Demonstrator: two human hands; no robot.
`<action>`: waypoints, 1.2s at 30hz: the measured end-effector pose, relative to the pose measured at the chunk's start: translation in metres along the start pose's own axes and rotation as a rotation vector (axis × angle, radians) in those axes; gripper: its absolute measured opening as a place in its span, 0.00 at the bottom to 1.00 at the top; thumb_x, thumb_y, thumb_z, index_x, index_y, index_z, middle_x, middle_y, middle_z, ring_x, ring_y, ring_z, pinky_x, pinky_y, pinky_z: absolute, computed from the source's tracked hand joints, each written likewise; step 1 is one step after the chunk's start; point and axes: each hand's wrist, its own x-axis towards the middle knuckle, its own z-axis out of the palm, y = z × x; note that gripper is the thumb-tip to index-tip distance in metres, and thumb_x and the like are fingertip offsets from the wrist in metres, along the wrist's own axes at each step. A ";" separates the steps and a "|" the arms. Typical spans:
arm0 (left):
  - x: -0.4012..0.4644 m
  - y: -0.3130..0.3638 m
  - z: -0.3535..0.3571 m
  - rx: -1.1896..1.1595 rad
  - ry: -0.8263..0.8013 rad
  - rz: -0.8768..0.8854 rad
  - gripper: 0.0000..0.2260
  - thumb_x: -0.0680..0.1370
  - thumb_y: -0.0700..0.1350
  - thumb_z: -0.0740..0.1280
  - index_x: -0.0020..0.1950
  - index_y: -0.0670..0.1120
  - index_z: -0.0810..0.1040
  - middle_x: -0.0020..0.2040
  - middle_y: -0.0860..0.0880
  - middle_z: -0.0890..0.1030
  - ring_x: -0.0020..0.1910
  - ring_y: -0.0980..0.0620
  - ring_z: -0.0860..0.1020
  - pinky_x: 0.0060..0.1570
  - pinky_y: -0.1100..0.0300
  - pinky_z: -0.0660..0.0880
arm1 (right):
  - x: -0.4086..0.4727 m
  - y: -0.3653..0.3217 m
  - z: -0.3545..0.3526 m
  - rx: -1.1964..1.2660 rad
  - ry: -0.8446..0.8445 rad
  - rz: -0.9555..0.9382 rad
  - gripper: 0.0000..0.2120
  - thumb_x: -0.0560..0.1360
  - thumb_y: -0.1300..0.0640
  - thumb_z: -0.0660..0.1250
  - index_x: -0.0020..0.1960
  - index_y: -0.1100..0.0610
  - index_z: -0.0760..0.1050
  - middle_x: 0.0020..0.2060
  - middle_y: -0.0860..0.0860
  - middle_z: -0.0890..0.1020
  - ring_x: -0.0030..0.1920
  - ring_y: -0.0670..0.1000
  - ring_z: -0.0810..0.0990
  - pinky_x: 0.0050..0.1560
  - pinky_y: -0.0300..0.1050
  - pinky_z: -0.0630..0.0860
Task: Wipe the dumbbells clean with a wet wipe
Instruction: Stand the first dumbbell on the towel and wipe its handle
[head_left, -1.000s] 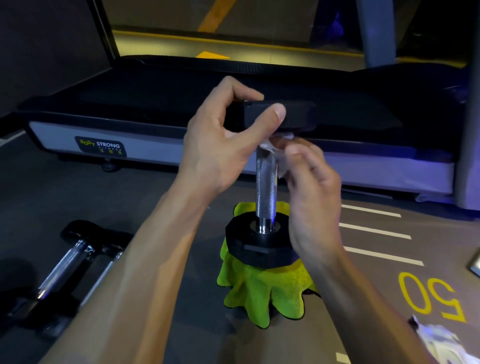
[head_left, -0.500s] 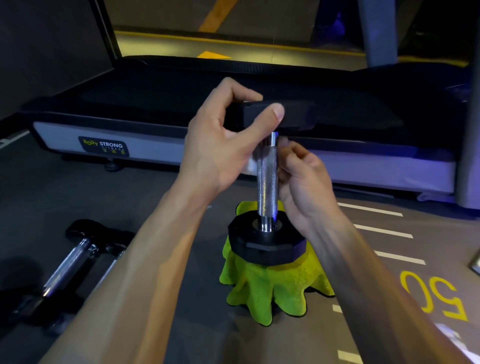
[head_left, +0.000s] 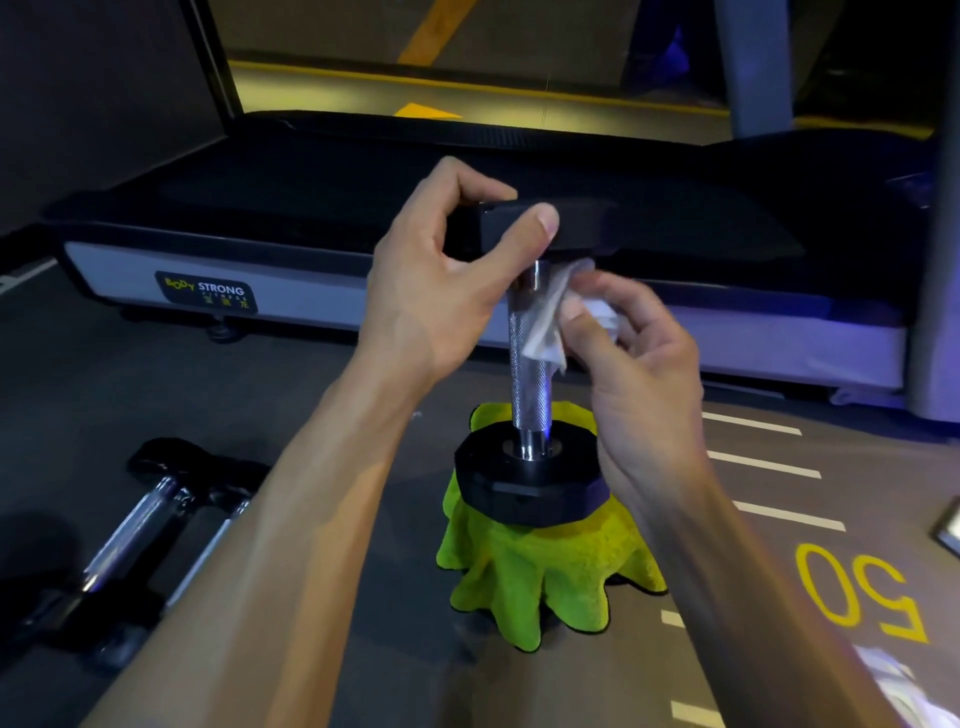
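While the left hand (head_left: 441, 291) grips the upright dumbbell (head_left: 527, 364) top, right hand (head_left: 639, 364) pinches wipe (head_left: 550, 322), towel (head_left: 540, 577) base hidden

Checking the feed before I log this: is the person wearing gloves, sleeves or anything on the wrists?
No. The left hand and right hand are bare, no gloves. Both forearms are uncovered as far as the frame shows, with no sleeve visible. No watch, band or ring shows on either.

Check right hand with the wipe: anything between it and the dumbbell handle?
Nothing visible. The right hand pinches the white wet wipe right against the upright dumbbell's knurled chrome handle. The left hand grips the black top head, above the wiping zone.
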 end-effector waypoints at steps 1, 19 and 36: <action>-0.001 0.001 0.001 0.000 -0.001 -0.001 0.15 0.76 0.60 0.73 0.54 0.51 0.79 0.49 0.56 0.82 0.49 0.57 0.80 0.50 0.62 0.76 | 0.001 0.002 0.001 -0.039 0.030 -0.032 0.08 0.78 0.64 0.72 0.57 0.56 0.81 0.50 0.50 0.87 0.49 0.45 0.85 0.53 0.39 0.80; 0.002 0.000 0.000 0.045 -0.007 0.034 0.14 0.74 0.63 0.71 0.51 0.55 0.78 0.49 0.53 0.82 0.48 0.57 0.80 0.53 0.52 0.79 | 0.039 0.000 0.030 -0.440 -0.147 0.113 0.14 0.86 0.51 0.53 0.49 0.50 0.75 0.50 0.44 0.78 0.54 0.38 0.78 0.51 0.34 0.71; 0.002 -0.001 0.001 -0.017 -0.019 0.008 0.13 0.75 0.61 0.73 0.51 0.56 0.78 0.51 0.50 0.83 0.51 0.49 0.84 0.50 0.38 0.82 | 0.049 0.023 0.024 0.050 -0.194 0.198 0.15 0.74 0.53 0.68 0.57 0.60 0.78 0.50 0.56 0.86 0.55 0.57 0.86 0.59 0.61 0.81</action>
